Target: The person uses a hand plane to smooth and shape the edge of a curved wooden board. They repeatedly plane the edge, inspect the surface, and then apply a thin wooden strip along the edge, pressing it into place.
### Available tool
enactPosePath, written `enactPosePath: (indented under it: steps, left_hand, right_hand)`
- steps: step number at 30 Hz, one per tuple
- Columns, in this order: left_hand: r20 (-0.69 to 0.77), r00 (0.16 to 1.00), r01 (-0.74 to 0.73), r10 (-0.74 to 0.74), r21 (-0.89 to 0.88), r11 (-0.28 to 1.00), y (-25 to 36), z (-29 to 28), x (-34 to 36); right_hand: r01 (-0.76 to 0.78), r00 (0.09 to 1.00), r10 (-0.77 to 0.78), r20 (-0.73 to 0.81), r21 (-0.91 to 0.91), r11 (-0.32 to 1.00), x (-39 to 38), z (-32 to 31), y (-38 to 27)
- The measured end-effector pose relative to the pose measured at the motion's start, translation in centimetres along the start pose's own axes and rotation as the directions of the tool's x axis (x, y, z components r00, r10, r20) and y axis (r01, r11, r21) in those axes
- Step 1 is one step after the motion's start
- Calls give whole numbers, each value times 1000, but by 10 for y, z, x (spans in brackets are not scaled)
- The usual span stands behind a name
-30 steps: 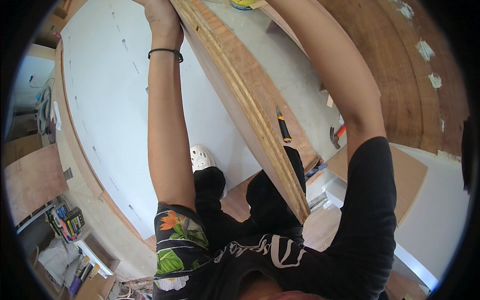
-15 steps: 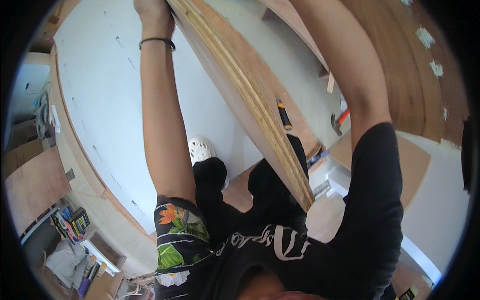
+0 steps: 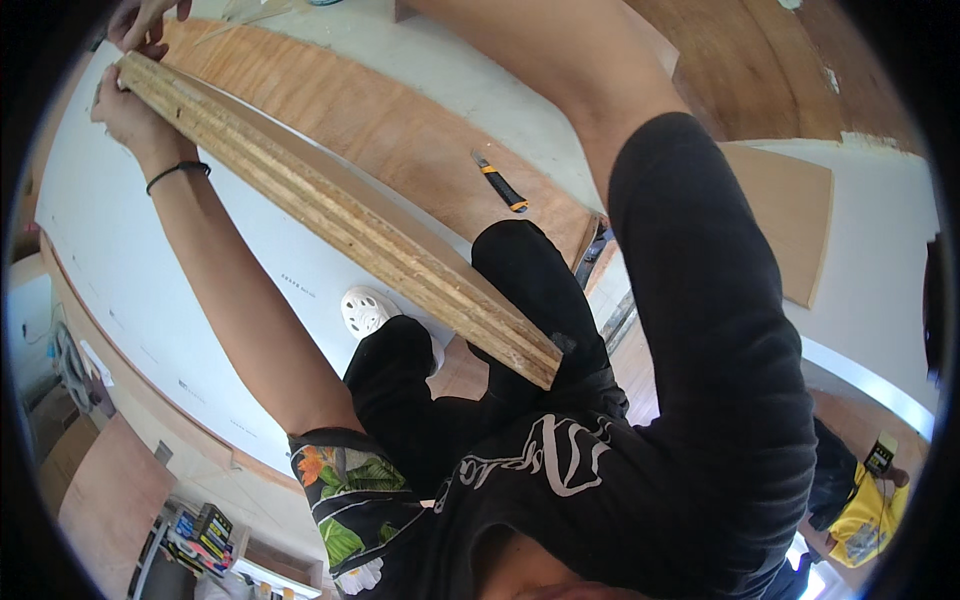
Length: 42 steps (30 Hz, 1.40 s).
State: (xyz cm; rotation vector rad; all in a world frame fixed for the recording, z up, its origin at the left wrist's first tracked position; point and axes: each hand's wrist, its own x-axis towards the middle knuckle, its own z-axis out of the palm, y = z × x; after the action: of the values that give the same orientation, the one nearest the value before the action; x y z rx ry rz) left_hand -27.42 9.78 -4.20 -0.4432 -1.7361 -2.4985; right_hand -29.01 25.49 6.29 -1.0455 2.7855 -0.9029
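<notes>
A thick layered plywood board (image 3: 340, 220) slants from upper left to my lap. My left hand (image 3: 135, 120) is shut on its far end. My right hand (image 3: 150, 25) is at the upper left, cut by the frame's edge, its fingers bent just above that same end; whether they grip it I cannot tell. The right forearm runs out past the top edge. A black and yellow utility knife (image 3: 498, 182) lies right of the board on a strip of plywood (image 3: 400, 120). Under the board is a large white sheet (image 3: 230, 340), with my white clog (image 3: 365, 310) on it.
A tan panel (image 3: 775, 220) and white surface (image 3: 880, 230) are at the right. A person in yellow (image 3: 860, 515) is at the lower right. Tools and boxes (image 3: 205, 535) sit at the lower left, below a leaning plywood piece (image 3: 110, 470); a grey hose (image 3: 70, 360) is at far left.
The board has swung leftward at its far end, with both my hands moving left along with it. My right arm has shifted up and left. The person in yellow has come into view.
</notes>
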Motion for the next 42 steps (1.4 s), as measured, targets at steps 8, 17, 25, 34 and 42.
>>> enactPosePath:
  steps: [8, 17, 25, 34, 42]
  left_hand:
    - [-35, 999, 41, -42, -20, 999, -3, -10, 11]
    - [-50, 998, 45, -44, 18, 999, -1, -9, 8]
    - [38, 999, 3, 1, -103, 995, -1, -15, 3]
    - [-1, 1000, 28, -28, -80, 996, 10, -9, -14]
    - [-16, 1000, 22, -22, 4, 1000, 3, -31, 0]
  right_hand:
    - [88, 994, -95, -50, -134, 987, 7, 6, 8]
    - [232, 941, -302, -150, -363, 902, 12, 15, 28]
    - [300, 905, -377, -196, -333, 894, 7, 19, 24]
    - [-164, 861, 114, -495, -58, 985, -20, 51, 110]
    - [-699, 700, 671, -245, -37, 715, -308, 256, 95]
